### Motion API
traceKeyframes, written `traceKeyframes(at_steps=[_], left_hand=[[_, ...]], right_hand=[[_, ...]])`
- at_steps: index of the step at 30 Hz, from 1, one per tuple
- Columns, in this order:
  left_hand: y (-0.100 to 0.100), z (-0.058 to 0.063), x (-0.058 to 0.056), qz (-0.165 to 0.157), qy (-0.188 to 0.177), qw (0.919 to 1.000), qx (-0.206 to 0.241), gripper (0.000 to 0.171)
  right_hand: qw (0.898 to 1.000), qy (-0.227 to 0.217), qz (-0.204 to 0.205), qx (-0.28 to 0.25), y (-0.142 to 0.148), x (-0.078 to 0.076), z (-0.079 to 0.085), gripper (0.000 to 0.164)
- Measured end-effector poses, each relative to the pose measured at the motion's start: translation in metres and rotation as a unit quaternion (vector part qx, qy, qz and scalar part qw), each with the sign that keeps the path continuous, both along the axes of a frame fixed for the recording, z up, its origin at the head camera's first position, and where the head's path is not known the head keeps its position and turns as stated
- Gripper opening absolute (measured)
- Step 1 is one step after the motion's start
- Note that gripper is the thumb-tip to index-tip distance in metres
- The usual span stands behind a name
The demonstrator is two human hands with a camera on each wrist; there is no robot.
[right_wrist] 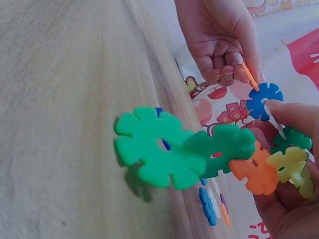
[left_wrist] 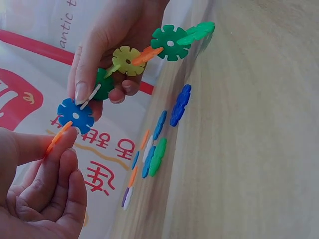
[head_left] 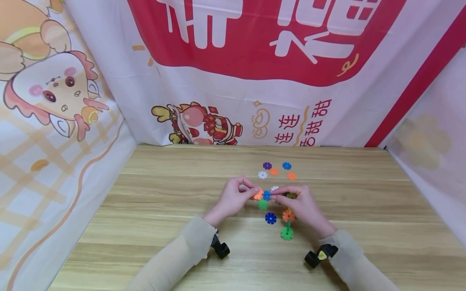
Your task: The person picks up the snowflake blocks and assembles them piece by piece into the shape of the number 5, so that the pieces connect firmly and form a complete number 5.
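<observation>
In front of me both hands work on a chain of notched plastic snowflake discs, held above the table. My left hand (head_left: 233,198) pinches an orange disc (left_wrist: 58,141) between thumb and forefinger; its edge meets the slots of a blue disc (left_wrist: 66,110). My right hand (head_left: 301,203) pinches the chain at a white disc (left_wrist: 90,96) beside the blue one. From there the chain runs past a dark green disc (left_wrist: 103,89), a yellow disc (left_wrist: 122,54), an orange one and a green one. A bright green disc (right_wrist: 134,130) hangs at its end.
Several loose discs lie on the wooden table (head_left: 164,182), among them a purple disc (head_left: 265,165), a white disc (head_left: 260,175), a green disc (head_left: 263,205) and a dark blue disc (head_left: 267,218). A printed cloth (head_left: 120,101) hangs behind the table's far edge.
</observation>
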State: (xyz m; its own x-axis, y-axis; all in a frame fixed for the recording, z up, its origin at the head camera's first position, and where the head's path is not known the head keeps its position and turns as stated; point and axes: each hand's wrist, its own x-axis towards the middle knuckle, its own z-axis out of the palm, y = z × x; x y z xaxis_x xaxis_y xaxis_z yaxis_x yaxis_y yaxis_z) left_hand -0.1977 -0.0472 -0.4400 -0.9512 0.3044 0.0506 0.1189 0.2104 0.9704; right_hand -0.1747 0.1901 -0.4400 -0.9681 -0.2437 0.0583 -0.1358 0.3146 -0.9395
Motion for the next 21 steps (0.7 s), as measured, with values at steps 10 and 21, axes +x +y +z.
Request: traceKeyframes(at_steps=[10,21], left_hand=[[0.002,-0.003,0.003,0.011,-0.015,0.9991,0.038,0.008],[0.007,-0.006,0.004,0.031,-0.005,0.9989,0.034,0.013]], right_hand=[[1.000,0.000,-0.008,-0.002,-0.013,0.015,0.028,0.015],[1.000,-0.008,-0.027,-0.004,-0.011,0.006,0.009,0.013]])
